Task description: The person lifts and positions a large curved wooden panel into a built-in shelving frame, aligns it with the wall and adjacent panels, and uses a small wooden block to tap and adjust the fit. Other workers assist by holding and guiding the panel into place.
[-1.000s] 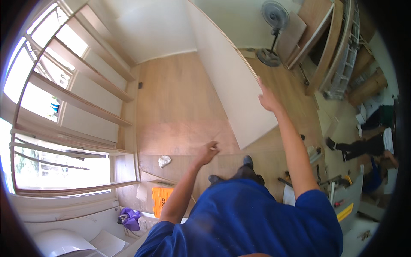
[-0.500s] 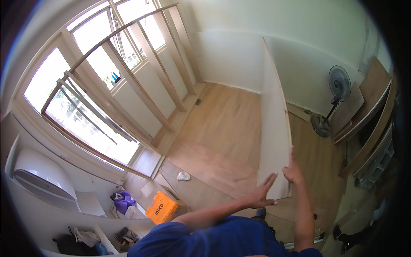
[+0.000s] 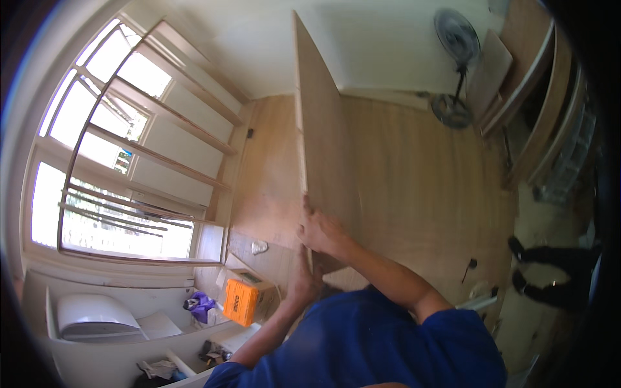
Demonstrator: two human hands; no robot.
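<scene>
A tall plywood panel [image 3: 326,123] stands on its edge in front of me, its brown face toward the right. My right hand [image 3: 323,231] is closed around its upper edge near my end, with the index finger stretched along the edge. Lower and closer to my body, my left hand [image 3: 305,278] grips the panel's near end from the left side. Part of that hand's fingers is hidden by the panel and the other hand.
A wooden frame with slats [image 3: 152,100] leans by the windows at left. Near my left arm sits an orange box [image 3: 240,302]. A standing fan [image 3: 458,84] and leaning boards [image 3: 540,103] are at the far right. Another person's dark-clothed legs [image 3: 559,271] show at right.
The panel has swung so its brown face shows instead of its white one. My left hand, open beside it before, now grips its near end. My view has turned right.
</scene>
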